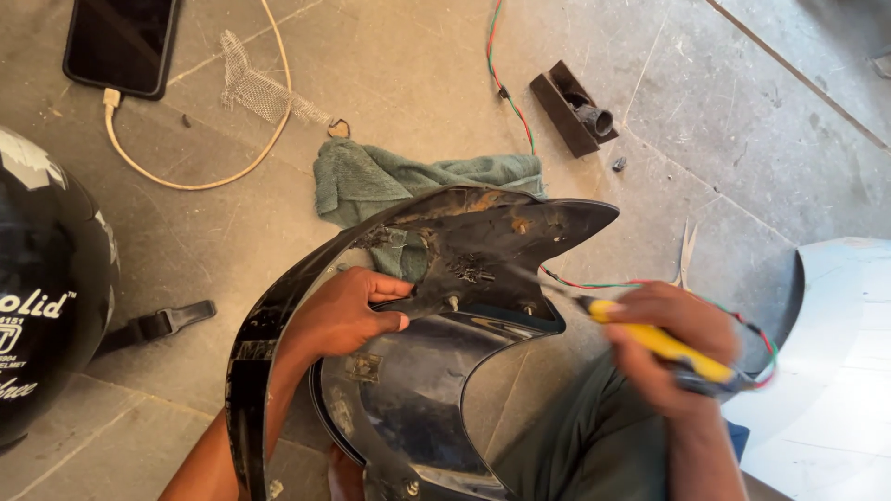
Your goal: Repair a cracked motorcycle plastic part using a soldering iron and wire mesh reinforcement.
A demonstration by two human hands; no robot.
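Observation:
My left hand [345, 314] grips the inner edge of a black curved plastic vehicle panel [483, 241], its dirty inner face turned up with small screws showing. My right hand [670, 345] holds a yellow-handled screwdriver [661, 343], blurred, its thin tip pointing left toward the screws in the panel's middle. Red and green wires [603, 283] run from the panel past my right hand.
A green rag [371, 181] lies under the panel's far side. A phone [121, 42] on a charging cable, a mesh scrap [255, 88], a black helmet [46, 288], a small black bracket [573, 109], scissors [687, 252] and a white panel [826, 343] lie on the stone floor.

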